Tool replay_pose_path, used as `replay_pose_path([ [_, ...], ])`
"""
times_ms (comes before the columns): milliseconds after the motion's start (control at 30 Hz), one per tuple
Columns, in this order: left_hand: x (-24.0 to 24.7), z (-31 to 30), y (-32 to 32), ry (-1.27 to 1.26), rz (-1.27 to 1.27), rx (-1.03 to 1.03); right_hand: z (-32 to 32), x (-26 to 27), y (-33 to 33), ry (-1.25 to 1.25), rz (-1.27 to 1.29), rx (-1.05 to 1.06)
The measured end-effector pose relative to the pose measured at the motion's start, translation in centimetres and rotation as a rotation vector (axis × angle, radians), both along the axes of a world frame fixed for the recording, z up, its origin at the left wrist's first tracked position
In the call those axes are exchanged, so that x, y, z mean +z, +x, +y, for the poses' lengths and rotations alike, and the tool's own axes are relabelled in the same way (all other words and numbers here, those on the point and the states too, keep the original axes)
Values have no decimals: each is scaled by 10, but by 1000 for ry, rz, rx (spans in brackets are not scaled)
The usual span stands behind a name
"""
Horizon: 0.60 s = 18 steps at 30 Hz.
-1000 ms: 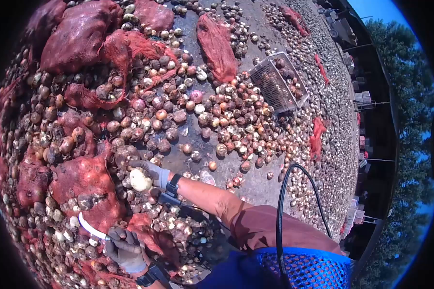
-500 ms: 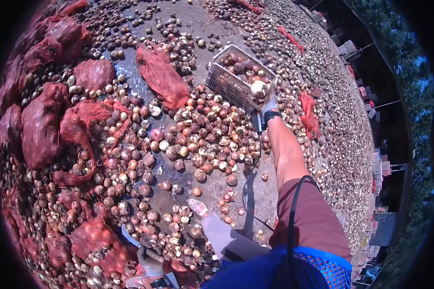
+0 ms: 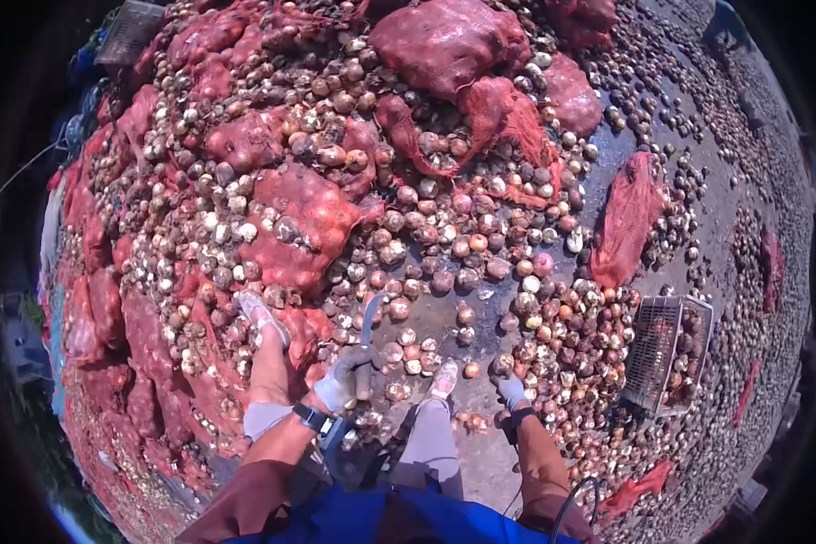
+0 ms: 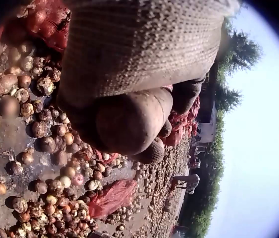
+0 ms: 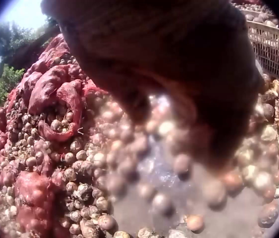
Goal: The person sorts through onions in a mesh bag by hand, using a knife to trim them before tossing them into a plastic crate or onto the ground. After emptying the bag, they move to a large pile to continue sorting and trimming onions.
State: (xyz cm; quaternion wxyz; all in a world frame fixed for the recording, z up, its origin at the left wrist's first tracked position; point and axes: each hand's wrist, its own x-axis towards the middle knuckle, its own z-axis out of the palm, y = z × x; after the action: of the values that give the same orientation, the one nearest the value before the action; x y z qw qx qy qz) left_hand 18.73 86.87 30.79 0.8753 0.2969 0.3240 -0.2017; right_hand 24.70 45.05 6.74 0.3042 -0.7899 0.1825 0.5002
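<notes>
In the head view my left hand (image 3: pixel 342 379), in a grey glove with dark fingers, grips the handle of a curved-blade knife (image 3: pixel 372 317), its blade pointing away from me. The left wrist view shows the same gloved hand (image 4: pixel 134 84) with curled fingers; the knife is hidden there. My gloved right hand (image 3: pixel 512 392) reaches down at the near edge of an onion pile, its fingertips right at a brownish onion (image 3: pixel 503 364). In the right wrist view that hand (image 5: pixel 174 74) is dark and blurred, with thumb and fingers apart and ground showing between them.
A plastic crate (image 3: pixel 655 354) holding onions stands to the right of the loose onion pile (image 3: pixel 571 335). Full red mesh sacks (image 3: pixel 304 218) and scattered onions cover the left. A slack red sack (image 3: pixel 627 222) lies beyond the pile. My shoe (image 3: pixel 443 379) stands between my hands.
My right hand held a pale peeled onion and carried it to the crate; that onion is out of the hand now, and the hand is back at the pile. My left hand keeps the knife.
</notes>
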Motion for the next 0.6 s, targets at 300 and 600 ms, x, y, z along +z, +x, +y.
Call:
replay_pose_path([
  [300,-2,93,-36,59,102,533,288,28,62,60,-404,762],
  [600,-10,228,-20,-128,-46,784,541,27,106,41,-349,1183],
])
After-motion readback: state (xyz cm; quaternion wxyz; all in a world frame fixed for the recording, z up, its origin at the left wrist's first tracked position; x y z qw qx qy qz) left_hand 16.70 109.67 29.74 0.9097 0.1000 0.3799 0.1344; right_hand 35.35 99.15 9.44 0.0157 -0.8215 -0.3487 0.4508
